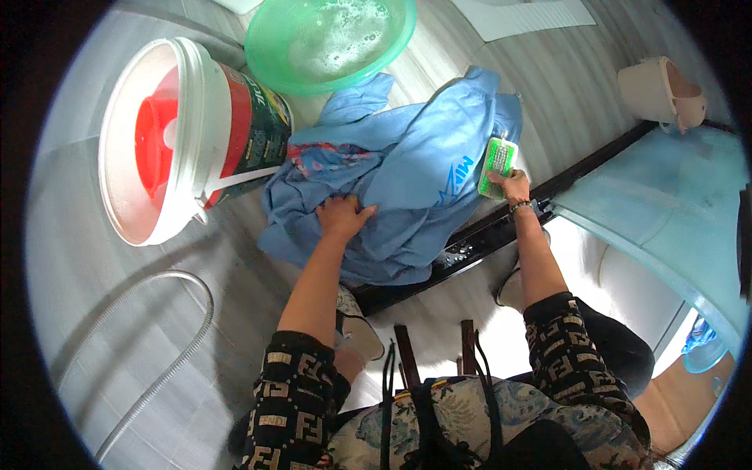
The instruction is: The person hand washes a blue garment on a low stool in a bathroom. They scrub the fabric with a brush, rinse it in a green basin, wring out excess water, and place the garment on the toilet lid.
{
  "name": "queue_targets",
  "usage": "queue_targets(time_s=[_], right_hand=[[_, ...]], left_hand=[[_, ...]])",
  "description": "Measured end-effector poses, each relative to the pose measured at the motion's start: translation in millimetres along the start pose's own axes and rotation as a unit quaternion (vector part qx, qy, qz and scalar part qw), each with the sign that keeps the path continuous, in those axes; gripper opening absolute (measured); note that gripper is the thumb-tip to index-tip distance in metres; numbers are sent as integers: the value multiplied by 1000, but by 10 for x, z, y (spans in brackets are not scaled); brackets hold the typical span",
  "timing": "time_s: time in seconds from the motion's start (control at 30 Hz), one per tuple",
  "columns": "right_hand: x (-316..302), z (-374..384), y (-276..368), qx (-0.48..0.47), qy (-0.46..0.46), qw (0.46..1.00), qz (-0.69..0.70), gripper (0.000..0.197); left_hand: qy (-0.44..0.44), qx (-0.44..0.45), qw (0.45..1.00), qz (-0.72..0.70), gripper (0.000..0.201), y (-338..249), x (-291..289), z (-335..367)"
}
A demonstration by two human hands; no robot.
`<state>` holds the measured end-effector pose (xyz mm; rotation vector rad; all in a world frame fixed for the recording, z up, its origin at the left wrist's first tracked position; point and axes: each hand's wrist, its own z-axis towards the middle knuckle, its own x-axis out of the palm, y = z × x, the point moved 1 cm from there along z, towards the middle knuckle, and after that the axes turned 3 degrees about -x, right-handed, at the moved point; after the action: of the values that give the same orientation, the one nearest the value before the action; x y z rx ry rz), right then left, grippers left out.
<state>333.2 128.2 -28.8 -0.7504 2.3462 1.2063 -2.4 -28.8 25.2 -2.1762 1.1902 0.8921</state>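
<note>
Under R hand (514,187), grn brush (499,159) pt. hidden.

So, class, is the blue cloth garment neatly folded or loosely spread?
Loosely spread: the blue cloth garment lies rumpled over the grey streaked floor, uneven creases around the left hand.

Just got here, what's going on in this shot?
A person has a blue garment bunched on the floor, partly over a black sill. Their left grip rests on the cloth; the right grip holds a green-and-white brush at its right edge. Whether the brush touches the cloth is unclear. Beyond lies a green basin with suds; a bucket is to the left.
</note>
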Motion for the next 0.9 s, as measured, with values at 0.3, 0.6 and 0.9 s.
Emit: queue_targets(time_s=[0.3,0.6,0.9], right_hand=[[731,-605,797,-399,-37,864,-304,51],[1141,-954,1122,-480,129,803,-330,53],[309,1300,1350,-282,-161,819,-473,54]], left_hand=[[-112,5,991,79,47,-67,316,195],[-85,-19,994,68,46,-65,398,264],[-132,-6,988,80,47,-116,398,273]])
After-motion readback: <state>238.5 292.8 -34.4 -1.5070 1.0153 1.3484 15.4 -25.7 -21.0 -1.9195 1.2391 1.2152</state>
